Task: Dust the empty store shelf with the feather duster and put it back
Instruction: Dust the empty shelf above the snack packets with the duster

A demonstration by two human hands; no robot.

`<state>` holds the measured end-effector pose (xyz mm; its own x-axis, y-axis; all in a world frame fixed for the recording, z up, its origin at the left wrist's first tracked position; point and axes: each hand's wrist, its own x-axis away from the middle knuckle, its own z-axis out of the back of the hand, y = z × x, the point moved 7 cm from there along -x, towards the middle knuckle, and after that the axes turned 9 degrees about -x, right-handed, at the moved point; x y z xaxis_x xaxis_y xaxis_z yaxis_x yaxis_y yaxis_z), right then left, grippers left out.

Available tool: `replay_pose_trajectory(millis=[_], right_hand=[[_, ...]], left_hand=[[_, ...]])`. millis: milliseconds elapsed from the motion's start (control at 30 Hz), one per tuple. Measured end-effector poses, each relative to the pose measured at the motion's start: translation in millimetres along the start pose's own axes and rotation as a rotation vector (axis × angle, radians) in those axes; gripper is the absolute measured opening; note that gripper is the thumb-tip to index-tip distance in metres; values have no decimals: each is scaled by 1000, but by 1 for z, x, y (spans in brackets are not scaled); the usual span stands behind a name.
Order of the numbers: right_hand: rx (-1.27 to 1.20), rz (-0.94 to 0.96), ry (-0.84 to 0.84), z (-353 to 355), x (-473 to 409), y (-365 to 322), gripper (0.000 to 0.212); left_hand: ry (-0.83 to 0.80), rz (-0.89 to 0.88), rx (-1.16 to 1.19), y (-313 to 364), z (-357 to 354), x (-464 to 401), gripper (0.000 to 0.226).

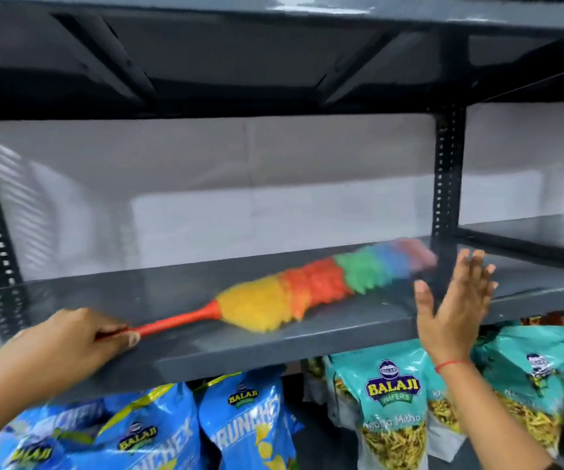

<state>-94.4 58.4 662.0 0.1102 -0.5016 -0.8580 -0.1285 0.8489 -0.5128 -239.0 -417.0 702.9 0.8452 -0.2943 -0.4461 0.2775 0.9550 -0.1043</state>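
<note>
Feather duster [311,290]: was laid along the grey shelf [307,334], its orange handle pointed at the shelf's front left, its blurred rainbow head stretched toward the back right.
Left hand [70,337]: was closed round the handle's end at the shelf's front edge, fingers curled over it.
Right hand [456,300]: was held open and upright, fingers spread, just beside the duster's far tip, nothing gripped.
Snack bags [392,405]: were hung below the shelf, blue ones left, teal ones right.
</note>
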Motion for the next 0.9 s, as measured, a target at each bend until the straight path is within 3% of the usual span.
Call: replay_pose_trajectory(millis=[100, 200, 300, 400, 567, 667, 733, 800, 900], right_hand=[[-57, -23, -18, -8, 10, -25, 86], [-107, 145, -92, -35, 28, -97, 77], [-147, 347, -208, -70, 59, -180, 71], [-81, 426, -307, -95, 84, -219, 70], [-28, 345, -275, -97, 82, -215, 71], [-28, 344, -258, -98, 82, -213, 73], [-30, 343, -252, -97, 83, -213, 74], [-30, 350, -253, -97, 83, -214, 74], [-36, 348, -241, -97, 83, -215, 73]], left_hand=[[29, 122, -56, -23, 9, 0, 18], [109, 116, -67, -23, 16, 10, 25], [-22, 14, 46, -24, 11, 25, 27], [-92, 21, -24, -38, 16, 28, 30], [200, 115, -109, -62, 41, 31, 28], [116, 34, 33, -79, 32, 44, 25], [16, -28, -16, -95, 25, 49, 29], [-32, 31, -86, -119, 26, 49, 28], [80, 146, -258, -137, 39, 50, 31]])
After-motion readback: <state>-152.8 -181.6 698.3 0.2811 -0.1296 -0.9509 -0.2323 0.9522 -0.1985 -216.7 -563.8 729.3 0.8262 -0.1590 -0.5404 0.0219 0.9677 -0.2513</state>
